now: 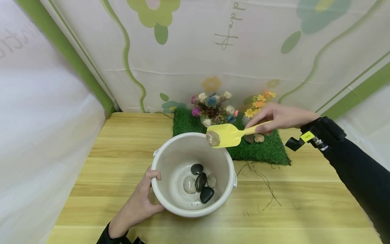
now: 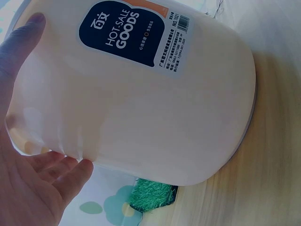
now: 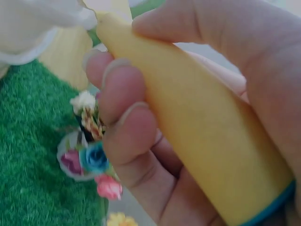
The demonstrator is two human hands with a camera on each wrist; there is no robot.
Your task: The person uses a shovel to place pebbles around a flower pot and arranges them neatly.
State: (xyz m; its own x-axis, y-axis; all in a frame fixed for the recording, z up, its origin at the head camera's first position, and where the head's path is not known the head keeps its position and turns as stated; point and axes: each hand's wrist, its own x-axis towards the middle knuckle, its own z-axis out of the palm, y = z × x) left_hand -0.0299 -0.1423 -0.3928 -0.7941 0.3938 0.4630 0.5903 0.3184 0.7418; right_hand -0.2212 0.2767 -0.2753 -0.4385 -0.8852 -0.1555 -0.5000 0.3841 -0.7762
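A white bucket stands on the table, with several dark and pale stones on its bottom. My left hand grips the bucket's left side, its fingertips over the rim in the head view. In the left wrist view, that hand holds the labelled bucket wall. My right hand holds a yellow shovel by its handle. The blade, carrying a pale brownish stone, is over the bucket's far right rim. Close up, fingers and thumb wrap the yellow handle.
Behind the bucket lies a green turf mat with a pot of mixed flowers and yellow-orange flowers. Two stones lie on the mat under my right hand. Thin dark strands lie on the wooden table. A printed cloth hangs behind.
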